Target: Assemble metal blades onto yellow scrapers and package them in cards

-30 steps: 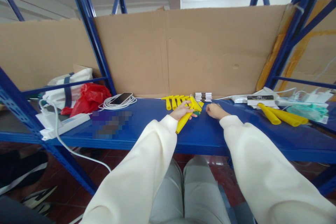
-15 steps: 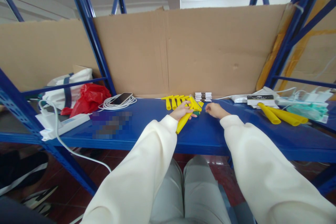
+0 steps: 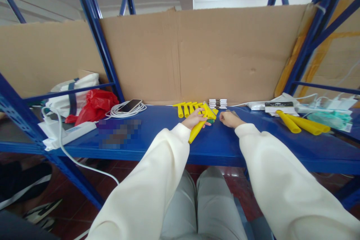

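Note:
My left hand [image 3: 194, 119] is closed around a yellow tool with a round handle [image 3: 196, 133] and a flat triangular head [image 3: 209, 111], much like a scraper. Its handle slants down toward me and the head points up and right. A small green piece [image 3: 210, 121] shows under the head, by my left fingertips. To the right, slightly apart from the tool, my right hand [image 3: 230, 119] has its fingers pressed together; what they hold, if anything, is hidden. Several similar yellow tools [image 3: 186, 111] lie in a row behind my left hand.
A stack of white, black-banded packs [image 3: 217, 104] stands against the cardboard [image 3: 225, 56]. More yellow handles [image 3: 306, 125] lie right. On the left are a phone [image 3: 130, 105] on a coiled white cable [image 3: 112, 111], a red bag [image 3: 98, 104] and a power strip [image 3: 80, 131]. Blue posts [image 3: 99, 41] flank the shelf.
My right hand has turned slightly and its fingers have curled in more, staying in nearly the same spot. The left hand and the yellow tool have not visibly moved.

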